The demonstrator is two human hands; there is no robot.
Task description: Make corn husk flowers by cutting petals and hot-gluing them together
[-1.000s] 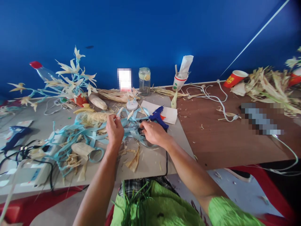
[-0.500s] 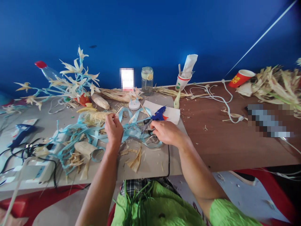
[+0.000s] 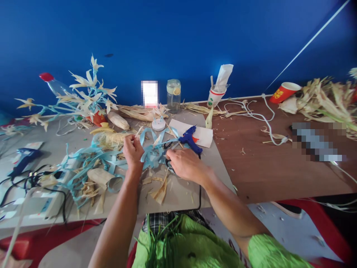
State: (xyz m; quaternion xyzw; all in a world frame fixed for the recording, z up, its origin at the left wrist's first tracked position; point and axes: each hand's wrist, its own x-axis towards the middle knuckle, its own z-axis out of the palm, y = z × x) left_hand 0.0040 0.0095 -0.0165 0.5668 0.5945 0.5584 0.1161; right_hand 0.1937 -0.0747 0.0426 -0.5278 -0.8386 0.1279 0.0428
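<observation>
My left hand (image 3: 133, 150) is closed in a pinch above the pile of light blue ribbon (image 3: 154, 156). A thin pale strip (image 3: 139, 131) sticks up from its fingertips. To its right, my right hand (image 3: 184, 163) is closed on a pair of scissors (image 3: 169, 166) with dark handles; their blades are mostly hidden among the ribbon. Just beyond the right hand, a blue glue gun (image 3: 190, 139) lies partly on a white sheet (image 3: 205, 136). A piece of dry corn husk (image 3: 161, 191) lies on the table in front of the hands.
At the left stand husk flowers (image 3: 90, 83) on blue stems, a second glue gun (image 3: 26, 158) and a power strip (image 3: 54, 201). Behind are a clear jar (image 3: 173, 97) and a paper cup (image 3: 216, 97). A red cup (image 3: 285, 92) and husks (image 3: 323, 98) sit at the right.
My right hand has moved left and slightly down with the scissors, away from the glue gun, whose handle now shows. My left hand has barely moved.
</observation>
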